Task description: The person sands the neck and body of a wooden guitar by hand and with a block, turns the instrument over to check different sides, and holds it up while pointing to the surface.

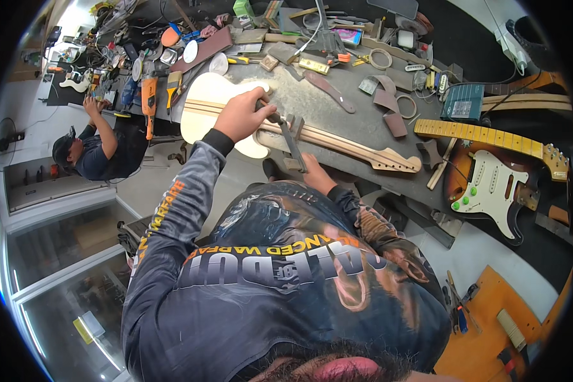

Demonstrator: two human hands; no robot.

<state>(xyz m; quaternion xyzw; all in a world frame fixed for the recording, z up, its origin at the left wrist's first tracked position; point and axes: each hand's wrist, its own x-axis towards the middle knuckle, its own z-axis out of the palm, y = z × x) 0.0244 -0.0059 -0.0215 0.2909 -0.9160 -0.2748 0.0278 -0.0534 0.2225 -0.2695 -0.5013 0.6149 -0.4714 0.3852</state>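
Pale guitar (200,102) lies on the dusty desk (363,127), its middle partly covered by the left hand (239,116) and a file-like tool (291,140); left fingers closed round the tool's handle; right hand (318,176) at the tool's other end, fingers part-hidden, grip cannot be told; sunburst guitar (496,191) right of the pale guitar; co-worker (114,149) well apart, left of it.

Guitar's (204,95) still bare pale wood, with darker stripes running down the middle through body and neck, and small holes in the headstock. It's lying along the table (363,124) edge, headstock to the right, part of the body overhanging. The file (291,145), a straight grey bar with a dark handle, slants across the neck near the body.
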